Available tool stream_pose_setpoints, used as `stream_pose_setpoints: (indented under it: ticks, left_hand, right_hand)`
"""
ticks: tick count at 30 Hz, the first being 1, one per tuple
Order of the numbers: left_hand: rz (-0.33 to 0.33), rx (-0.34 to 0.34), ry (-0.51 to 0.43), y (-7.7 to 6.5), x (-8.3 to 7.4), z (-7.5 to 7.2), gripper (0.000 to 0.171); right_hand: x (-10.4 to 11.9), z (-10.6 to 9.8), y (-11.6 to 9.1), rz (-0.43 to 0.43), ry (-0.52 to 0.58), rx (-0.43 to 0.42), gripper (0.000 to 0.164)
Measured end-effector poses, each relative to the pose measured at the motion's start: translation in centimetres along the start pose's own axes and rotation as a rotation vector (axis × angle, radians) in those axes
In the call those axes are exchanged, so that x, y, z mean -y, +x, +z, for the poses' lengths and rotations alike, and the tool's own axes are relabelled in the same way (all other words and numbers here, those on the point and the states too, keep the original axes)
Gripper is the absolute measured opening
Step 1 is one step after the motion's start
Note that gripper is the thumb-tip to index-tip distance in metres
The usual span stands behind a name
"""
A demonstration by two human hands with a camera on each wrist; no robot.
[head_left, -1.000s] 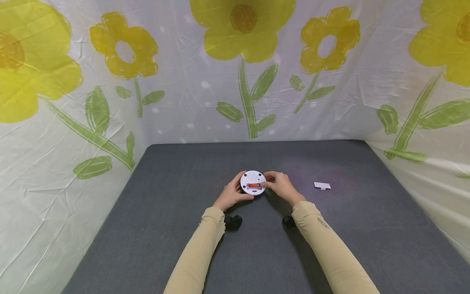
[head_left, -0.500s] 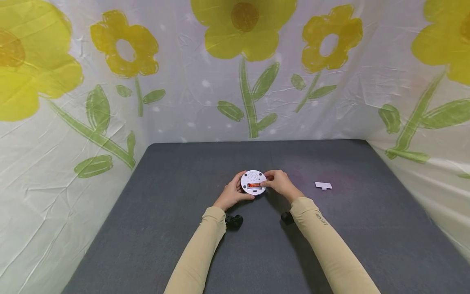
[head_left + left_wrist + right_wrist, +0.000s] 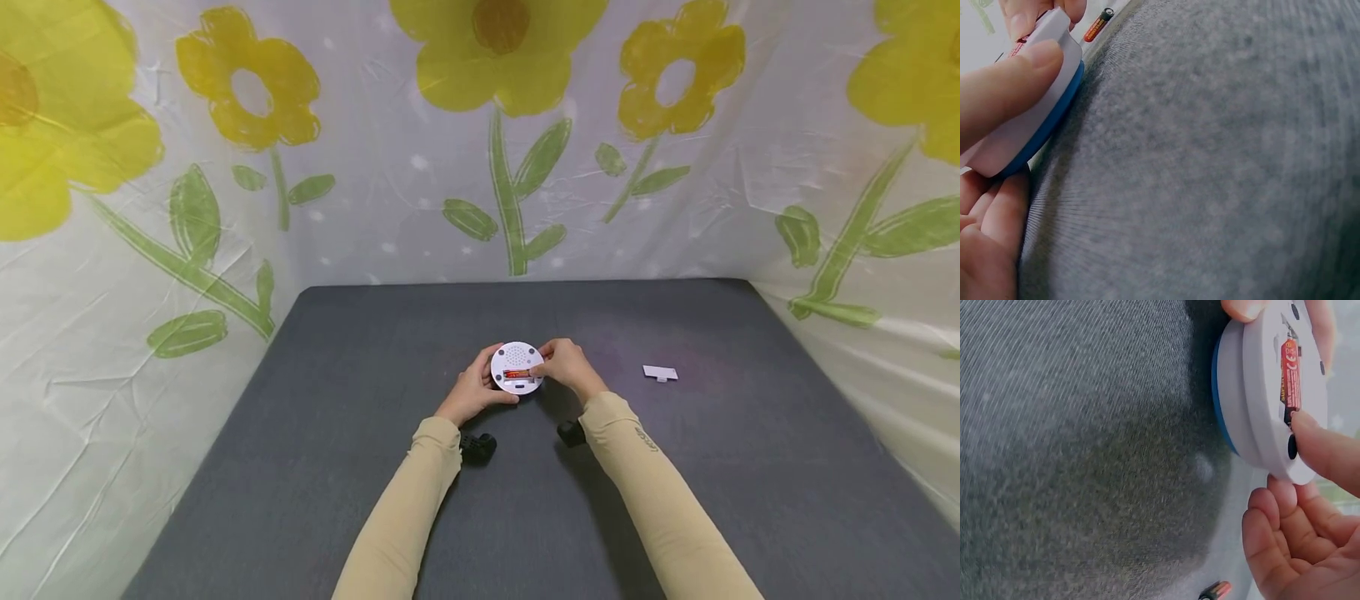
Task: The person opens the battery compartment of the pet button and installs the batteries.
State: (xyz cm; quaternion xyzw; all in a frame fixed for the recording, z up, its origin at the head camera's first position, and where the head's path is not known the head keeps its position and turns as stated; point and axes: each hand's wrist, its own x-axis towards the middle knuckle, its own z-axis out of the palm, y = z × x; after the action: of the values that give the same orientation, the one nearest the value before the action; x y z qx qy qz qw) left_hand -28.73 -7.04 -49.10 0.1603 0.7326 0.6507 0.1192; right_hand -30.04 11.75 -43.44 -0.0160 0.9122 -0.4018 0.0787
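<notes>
A round white plastic device with a blue base point(image 3: 517, 354) is gripped at its left edge between the thumb and fingers of the left hand point(image 3: 474, 392). A red-and-black cylindrical battery point(image 3: 1291, 375) lies in its open compartment; one end is pressed by the thumb of the right hand point(image 3: 570, 367), whose curled fingers pinch the device's rim from below. For firm seating, pressure should be directed straight inward, with the rim braced. Polarity cannot be read. A loose red-and-black battery point(image 3: 1099, 26) lies on the dark grey tabletop point(image 3: 360, 533).

The red battery point(image 3: 1291, 378) bears "SUPER" and a CE mark point(image 3: 1292, 357).
</notes>
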Motion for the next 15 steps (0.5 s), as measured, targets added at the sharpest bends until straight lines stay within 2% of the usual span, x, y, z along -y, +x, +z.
stream_pose_setpoints:
  ticks: [2,7,15]
  left_hand:
    - [-0.002,-0.01,0.003,0.4,0.6,0.1,0.094]
    - [0.007,-0.027,0.009,0.4,0.9,0.2,0.094]
    - [0.029,-0.022,0.014,0.4,1.3,0.0,0.095]
  right_hand:
    - [0.1,0.0,0.0,0.007,-0.004,-0.008,0.031]
    - [0.1,0.3,-0.2,0.014,0.01,-0.034,0.032]
    - [-0.6,1.2,-0.5,-0.031,0.024,-0.082,0.033]
